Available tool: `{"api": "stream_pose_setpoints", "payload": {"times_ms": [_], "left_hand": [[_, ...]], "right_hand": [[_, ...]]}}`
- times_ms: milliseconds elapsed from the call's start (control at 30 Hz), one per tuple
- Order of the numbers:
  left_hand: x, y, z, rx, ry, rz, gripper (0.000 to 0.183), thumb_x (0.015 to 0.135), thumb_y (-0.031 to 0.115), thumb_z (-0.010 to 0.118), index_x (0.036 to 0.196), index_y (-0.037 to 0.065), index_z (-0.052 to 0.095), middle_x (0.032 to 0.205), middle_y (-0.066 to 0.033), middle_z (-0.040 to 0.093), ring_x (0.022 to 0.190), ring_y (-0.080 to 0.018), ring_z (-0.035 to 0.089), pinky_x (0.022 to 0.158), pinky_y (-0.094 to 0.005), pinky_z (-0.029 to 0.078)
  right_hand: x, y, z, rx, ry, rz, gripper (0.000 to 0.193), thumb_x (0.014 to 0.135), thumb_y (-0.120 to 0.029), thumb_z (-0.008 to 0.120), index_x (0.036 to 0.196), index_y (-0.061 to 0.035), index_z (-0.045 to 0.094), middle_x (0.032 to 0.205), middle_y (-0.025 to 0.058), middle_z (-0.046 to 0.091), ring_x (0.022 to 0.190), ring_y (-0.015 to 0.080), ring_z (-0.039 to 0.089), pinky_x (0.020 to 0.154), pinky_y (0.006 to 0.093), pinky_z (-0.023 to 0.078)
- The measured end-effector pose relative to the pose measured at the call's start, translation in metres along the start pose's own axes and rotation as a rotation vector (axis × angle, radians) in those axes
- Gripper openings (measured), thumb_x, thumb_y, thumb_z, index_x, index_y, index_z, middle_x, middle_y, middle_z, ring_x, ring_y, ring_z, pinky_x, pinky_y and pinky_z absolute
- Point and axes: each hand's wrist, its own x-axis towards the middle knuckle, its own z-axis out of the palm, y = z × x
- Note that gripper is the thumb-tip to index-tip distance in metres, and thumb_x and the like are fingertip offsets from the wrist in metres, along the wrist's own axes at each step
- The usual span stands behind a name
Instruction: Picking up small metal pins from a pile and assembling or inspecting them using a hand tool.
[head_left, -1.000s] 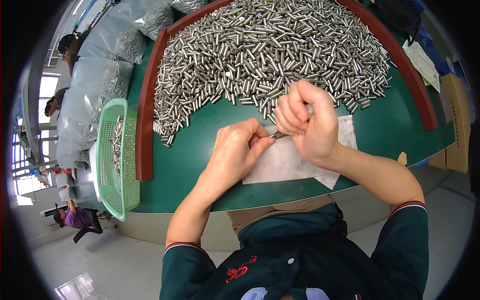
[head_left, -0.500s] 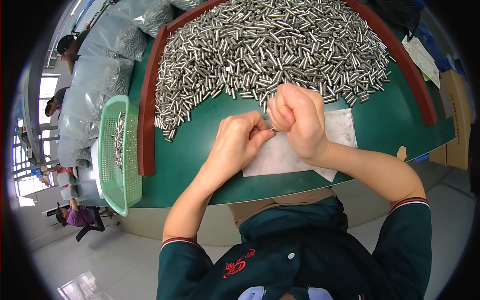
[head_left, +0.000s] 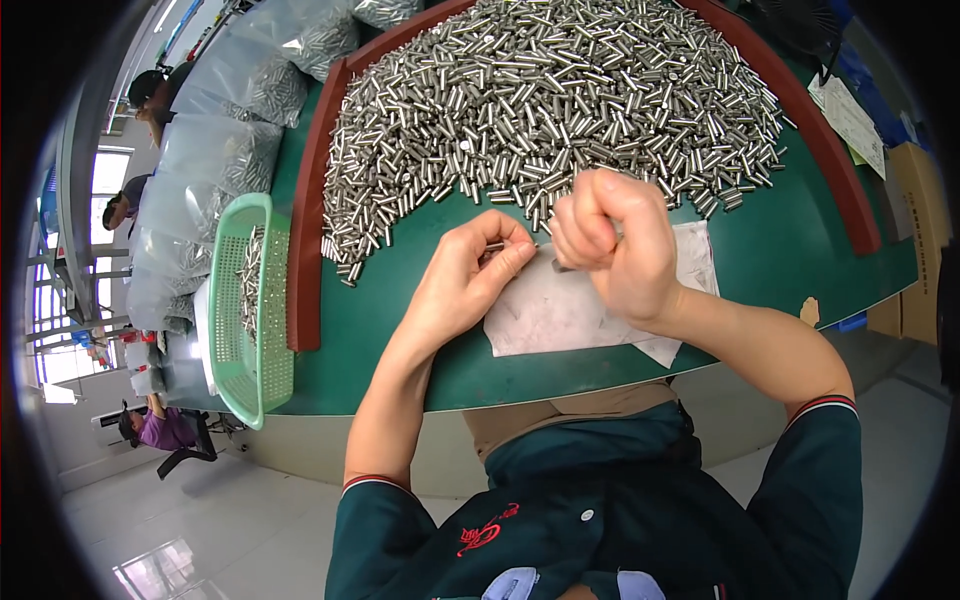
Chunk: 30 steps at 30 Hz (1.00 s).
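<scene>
A wide heap of short, shiny metal pins [head_left: 560, 100] covers the far part of the green table. My left hand [head_left: 468, 278] is closed, thumb pressed to forefinger, with a little grey metal showing in the curled fingers; it looks like a metal pin. Just to its right, my right hand [head_left: 625, 250] is curled into a fist over a stained white cloth [head_left: 560, 315]. A dark grey bit shows under that fist, too small to name. A narrow gap separates the two hands, close to the heap's near edge.
Dark red rails [head_left: 308, 240] border the heap at left and right. Beyond the left rail stands a green plastic basket [head_left: 245, 385] with some pins in it. Clear bags [head_left: 235, 150] of pins line the far left. At right are papers [head_left: 848, 120] and a cardboard box [head_left: 918, 220].
My hands have drawn slightly apart, opening a gap between them where the fingers nearly met. The whole view has shifted a little to the right.
</scene>
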Motion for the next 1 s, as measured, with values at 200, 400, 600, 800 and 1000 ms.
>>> {"api": "stream_pose_setpoints", "payload": {"times_ms": [200,400,600,800,1000], "left_hand": [[0.001,0.001,-0.003,-0.031,-0.01,0.007,0.014,0.082,0.012,0.055,0.079,-0.002,0.053,0.066,0.0006,0.051,0.058,-0.0042,0.04,0.051,-0.0199,0.035],[0.001,0.0,-0.005,-0.033,-0.036,-0.023,0.014,0.083,0.011,0.054,0.077,-0.001,0.051,0.066,-0.0007,0.052,0.06,-0.0051,0.043,0.054,-0.0208,0.038],[0.004,-0.002,-0.005,-0.137,-0.025,0.04,0.013,0.082,0.011,0.054,0.077,-0.001,0.051,0.068,-0.0015,0.053,0.064,-0.006,0.048,0.058,-0.0209,0.04],[0.003,-0.001,-0.007,-0.219,-0.041,0.007,0.009,0.081,0.006,0.054,0.084,-0.002,0.053,0.073,-0.0013,0.054,0.068,-0.0063,0.05,0.062,-0.0201,0.042],[0.004,0.002,-0.01,-0.225,-0.075,-0.051,0.013,0.084,0.009,0.052,0.092,0.0,0.055,0.076,-0.0009,0.056,0.059,-0.0031,0.043,0.053,-0.0168,0.035]], "right_hand": [[0.002,0.0,0.003,-0.136,-0.016,0.048,0.034,0.085,-0.017,0.034,0.053,-0.0067,0.032,0.05,-0.0012,0.034,0.047,0.0053,0.028,0.043,0.0223,0.023],[0.001,-0.01,-0.003,-0.068,0.003,-0.006,0.034,0.086,-0.018,0.034,0.054,-0.0067,0.032,0.05,-0.0014,0.033,0.045,0.0051,0.026,0.042,0.0224,0.023],[0.003,0.002,0.005,-0.205,-0.034,-0.025,0.036,0.089,-0.021,0.031,0.055,-0.0086,0.03,0.046,-0.0012,0.027,0.043,0.0082,0.022,0.042,0.0237,0.02],[0.007,-0.011,0.0,-0.029,0.033,-0.027,0.039,0.089,-0.024,0.03,0.053,-0.0102,0.029,0.043,-0.0016,0.025,0.039,0.0074,0.017,0.038,0.0236,0.017],[0.007,-0.008,-0.003,-0.006,0.005,0.015,0.039,0.089,-0.026,0.031,0.053,-0.0104,0.029,0.043,-0.0017,0.025,0.039,0.0077,0.017,0.038,0.0241,0.017]]}}
